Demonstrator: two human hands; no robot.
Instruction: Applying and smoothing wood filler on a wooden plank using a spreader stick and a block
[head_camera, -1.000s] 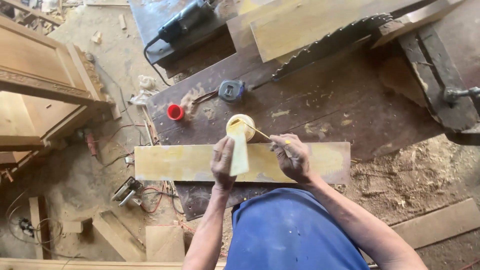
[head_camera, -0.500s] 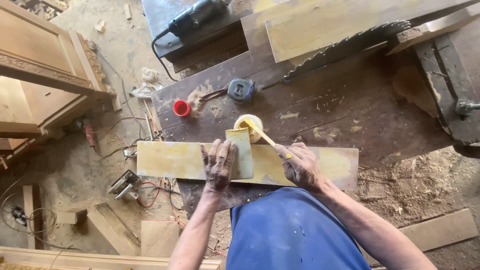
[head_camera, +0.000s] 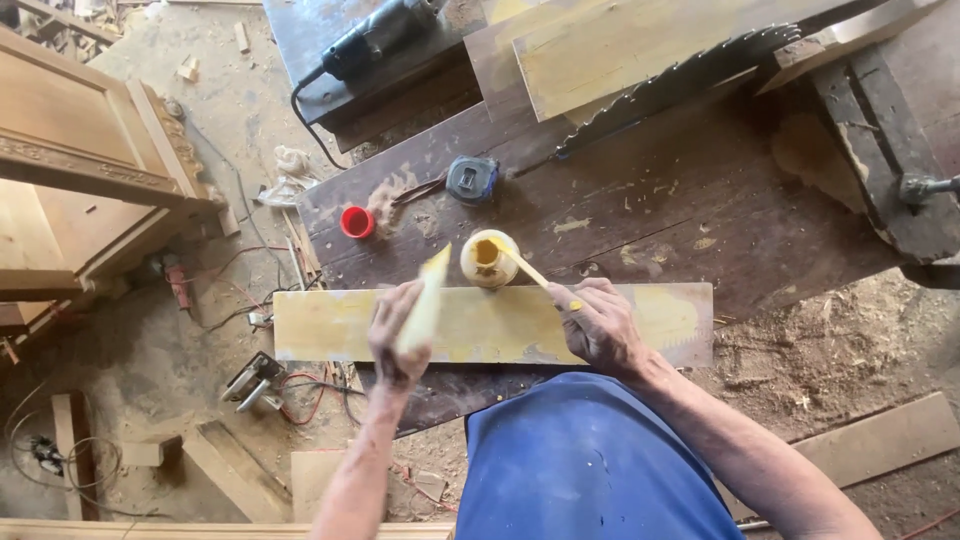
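My left hand grips a small yellow-smeared wooden piece, now tilted on edge above a long pale board that lies across the dark workbench. My right hand holds a thin wooden stick whose tip dips into a small open jar of yellow glue just behind the board. The long board is smeared with yellow glue along its top.
A red cap and a tape measure lie on the dark workbench. A toothed saw blade and planks lie farther back, a power tool at top. A wooden cabinet stands left. Cables, offcuts and sawdust litter the floor.
My left hand has lifted the small wooden piece off the long board, moved it left and turned it on edge. My right hand still keeps the stick at the jar.
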